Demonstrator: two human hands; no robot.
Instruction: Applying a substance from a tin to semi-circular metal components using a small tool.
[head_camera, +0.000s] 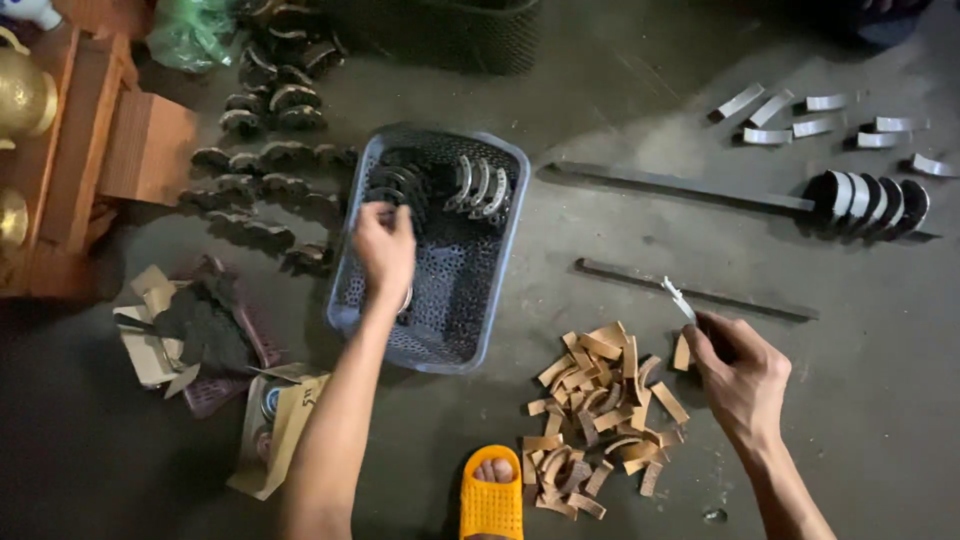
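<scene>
Two hands at work: left hand (384, 243) reaches into grey basket (505, 235), right hand (738, 375) grips a small blade (679, 299).
Left fingers close on a curved metal shell; likely next it needs lifting clear toward the tan strips (598, 400) on the floor.

basket (500, 250): grey, perforated, upright on floor | bearing shells (480, 186): curved metal, standing inside far end

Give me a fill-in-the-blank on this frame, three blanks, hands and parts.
The left hand reaches into the perforated grey ____.
The right hand holds a small metal blade beside a pile of curved ____ strips.
The slipper at the bottom edge is ____.

Missing words: basket; tan; orange
</scene>
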